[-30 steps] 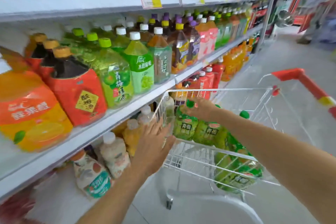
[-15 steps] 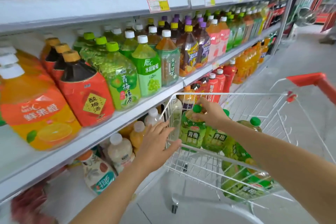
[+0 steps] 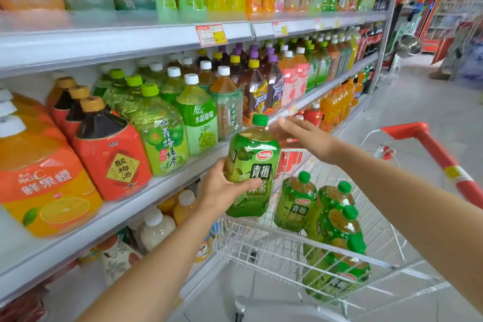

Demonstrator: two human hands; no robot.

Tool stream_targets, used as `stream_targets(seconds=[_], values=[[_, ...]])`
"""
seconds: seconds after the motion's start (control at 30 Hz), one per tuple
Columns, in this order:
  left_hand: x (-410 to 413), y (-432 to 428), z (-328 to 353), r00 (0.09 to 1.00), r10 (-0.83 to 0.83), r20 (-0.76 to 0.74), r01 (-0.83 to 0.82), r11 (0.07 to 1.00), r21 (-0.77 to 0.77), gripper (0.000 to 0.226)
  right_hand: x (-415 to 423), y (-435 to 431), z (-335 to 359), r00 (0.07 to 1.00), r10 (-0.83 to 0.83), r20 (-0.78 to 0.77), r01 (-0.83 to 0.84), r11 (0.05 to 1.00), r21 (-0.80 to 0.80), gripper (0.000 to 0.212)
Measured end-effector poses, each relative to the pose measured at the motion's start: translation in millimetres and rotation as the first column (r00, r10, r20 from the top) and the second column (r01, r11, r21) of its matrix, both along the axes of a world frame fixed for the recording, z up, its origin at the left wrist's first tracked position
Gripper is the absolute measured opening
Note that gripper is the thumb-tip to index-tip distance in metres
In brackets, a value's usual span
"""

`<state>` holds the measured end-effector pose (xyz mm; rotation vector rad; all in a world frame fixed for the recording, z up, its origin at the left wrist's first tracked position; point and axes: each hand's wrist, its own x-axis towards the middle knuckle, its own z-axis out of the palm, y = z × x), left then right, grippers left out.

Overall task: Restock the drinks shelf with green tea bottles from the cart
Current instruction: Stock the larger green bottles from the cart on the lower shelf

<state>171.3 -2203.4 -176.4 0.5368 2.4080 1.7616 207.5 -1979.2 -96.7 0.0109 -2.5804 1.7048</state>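
While the left hand (image 3: 222, 191) wraps around a green tea bottle (image 3: 251, 167) above the cart (image 3: 287, 240), near the shelf (image 3: 156, 185), the right hand (image 3: 303, 136) is spread flat beside its cap.

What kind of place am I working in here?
Most likely a supermarket drinks aisle: long shelves packed with bottled drinks, price tags on the shelf edge, and a wire shopping cart of green tea bottles.

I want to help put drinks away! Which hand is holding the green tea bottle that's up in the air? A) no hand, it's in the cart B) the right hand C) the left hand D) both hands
C: the left hand wraps around the green tea bottle, while the right hand is flat and open beside its cap.
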Motion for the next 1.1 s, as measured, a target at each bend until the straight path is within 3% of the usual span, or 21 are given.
stream_targets(seconds=[0.03, 0.1, 0.17, 0.23, 0.33, 0.57, 0.67, 0.83, 0.93, 1.0, 1.1], values=[[0.0, -0.7, -0.5, 1.000, 0.030, -0.001, -0.030, 0.999, 0.018, 0.065, -1.4, 10.7, -12.2, 0.995, -0.070, 0.070, 0.065, 0.996, 0.067, 0.062], [-1.1, -4.1, 0.9, 0.997, 0.077, -0.017, -0.076, 0.997, 0.018, 0.055, -4.7, 34.7, -44.4, 0.960, -0.190, 0.204, 0.106, 0.926, 0.361, 0.067], [-5.3, -8.6, 2.8, 0.995, 0.093, -0.023, -0.093, 0.995, 0.027, 0.049, -9.8, 50.9, -78.2, 0.910, -0.218, 0.353, -0.038, 0.805, 0.593, 0.080], [-9.2, -11.1, 3.9, 0.996, 0.091, -0.022, -0.091, 0.995, 0.036, 0.047, -16.1, 52.1, -100.1, 0.865, -0.245, 0.438, -0.134, 0.728, 0.672, 0.092], [-10.2, -13.0, 4.3, 0.996, 0.091, -0.023, -0.090, 0.995, 0.040, 0.043, -22.4, 42.2, -112.2, 0.887, -0.296, 0.355, -0.092, 0.639, 0.764, 0.091], [-8.9, -19.8, 0.8, 0.994, 0.106, -0.015, -0.105, 0.992, 0.076, 0.044, -16.8, 45.7, -121.0, 0.911, -0.331, 0.244, 0.076, 0.719, 0.690, 0.067], [-8.4, -22.2, 0.6, 0.994, 0.111, -0.022, -0.108, 0.990, 0.091, 0.052, -14.1, 42.9, -125.6, 0.905, -0.372, 0.205, 0.181, 0.776, 0.605, 0.068], [-6.3, -28.5, 6.6, 0.992, 0.118, -0.037, -0.113, 0.987, 0.113, 0.065, -13.4, 33.3, -131.0, 0.895, -0.364, 0.259, 0.186, 0.831, 0.524, 0.064], [-2.7, -31.9, 10.6, 0.992, 0.119, -0.049, -0.111, 0.984, 0.139, 0.061, -6.9, 34.8, -135.2, 0.892, -0.285, 0.352, 0.108, 0.889, 0.446, 0.080], [-0.8, -34.8, 12.6, 0.991, 0.121, -0.059, -0.110, 0.981, 0.158, 0.063, -1.6, 33.8, -137.7, 0.880, -0.292, 0.374, 0.091, 0.878, 0.470, 0.098], [2.3, -40.9, 16.7, 0.991, 0.119, -0.064, -0.104, 0.975, 0.194, 0.060, 0.9, 28.9, -139.3, 0.885, -0.362, 0.292, 0.174, 0.840, 0.515, 0.097]])
